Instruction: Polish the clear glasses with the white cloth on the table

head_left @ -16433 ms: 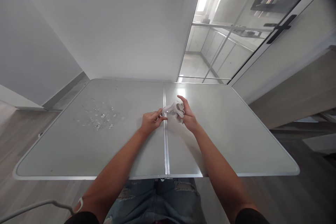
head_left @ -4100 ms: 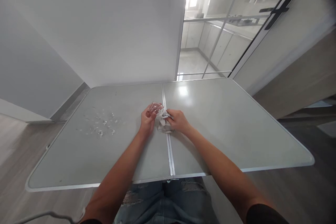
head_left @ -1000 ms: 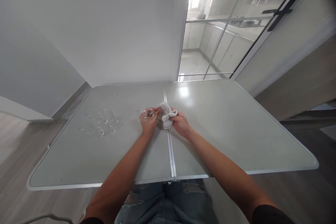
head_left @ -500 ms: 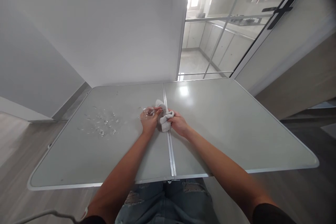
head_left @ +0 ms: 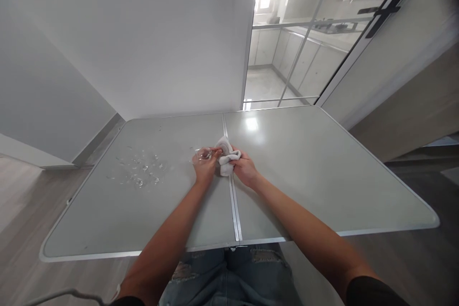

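My left hand (head_left: 205, 168) is closed around a clear, see-through glass (head_left: 205, 154), whose rounded outline shows over the fingers; its full shape is hard to make out. Gripped in my right hand (head_left: 245, 169) is a crumpled white cloth (head_left: 228, 167), folded over itself. The two hands almost meet above the table's middle seam, and the left fingertips touch the cloth. A faint round shape appears within the cloth's upper fold, partly hidden by the fingers.
The pale folding table (head_left: 304, 172) has a metal-edged seam (head_left: 234, 215) down its middle. To the left lies a scatter of shiny, transparent matter (head_left: 141, 169), whether water or clear film I cannot tell. A wall and a glazed door (head_left: 304, 48) stand behind.
The cloth and my right fingers have shifted slightly right, and the round shape in the upper fold shows more clearly. Both hands keep their holds.
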`<state>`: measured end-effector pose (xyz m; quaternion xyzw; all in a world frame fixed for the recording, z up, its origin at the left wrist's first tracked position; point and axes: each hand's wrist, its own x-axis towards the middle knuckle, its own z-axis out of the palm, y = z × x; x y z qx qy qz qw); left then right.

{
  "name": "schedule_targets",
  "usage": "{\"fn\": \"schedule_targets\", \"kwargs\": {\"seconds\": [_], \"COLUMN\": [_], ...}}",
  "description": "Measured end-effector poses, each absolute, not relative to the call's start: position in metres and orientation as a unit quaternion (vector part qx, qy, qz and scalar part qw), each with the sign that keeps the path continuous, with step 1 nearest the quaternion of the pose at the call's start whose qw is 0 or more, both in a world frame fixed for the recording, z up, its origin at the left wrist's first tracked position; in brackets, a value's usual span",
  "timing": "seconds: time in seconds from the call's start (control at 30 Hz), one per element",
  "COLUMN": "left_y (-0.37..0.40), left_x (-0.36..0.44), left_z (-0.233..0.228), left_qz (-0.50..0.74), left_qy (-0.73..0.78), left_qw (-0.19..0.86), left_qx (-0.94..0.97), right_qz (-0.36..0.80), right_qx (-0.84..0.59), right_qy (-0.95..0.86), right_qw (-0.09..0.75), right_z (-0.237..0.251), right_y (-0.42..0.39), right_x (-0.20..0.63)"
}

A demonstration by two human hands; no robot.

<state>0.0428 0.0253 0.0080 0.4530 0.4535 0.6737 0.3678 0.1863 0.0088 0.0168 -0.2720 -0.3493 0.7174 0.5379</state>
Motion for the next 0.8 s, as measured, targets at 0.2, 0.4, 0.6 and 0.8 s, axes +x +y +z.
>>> {"fn": "schedule_targets", "kwargs": {"seconds": [0.2,0.4,0.6,0.8], "left_y": [0.025,0.023,0.025,0.025], "left_x": [0.043,0.047,0.042,0.046], "left_z": [0.008,0.01,0.009,0.005], "left_qz": [0.686,0.658,0.68,0.676], "left_qy": [0.458,0.449,0.47,0.455], "left_qw": [0.353,0.382,0.345,0.365], "left_qx": [0.442,0.468,0.445,0.45], "right_qz": [0.724,0.703,0.705,0.722], "right_qx": [-0.286,-0.299,-0.284,-0.299], "right_qy": [-0.374,-0.373,-0.398,-0.364], "right_qw": [0.504,0.527,0.514,0.507], "right_z": [0.013,0.013,0.014,0.022], "right_y": [0.008,0.009,0.007,0.005], "right_x": [0.184,0.182,0.182,0.181]}}
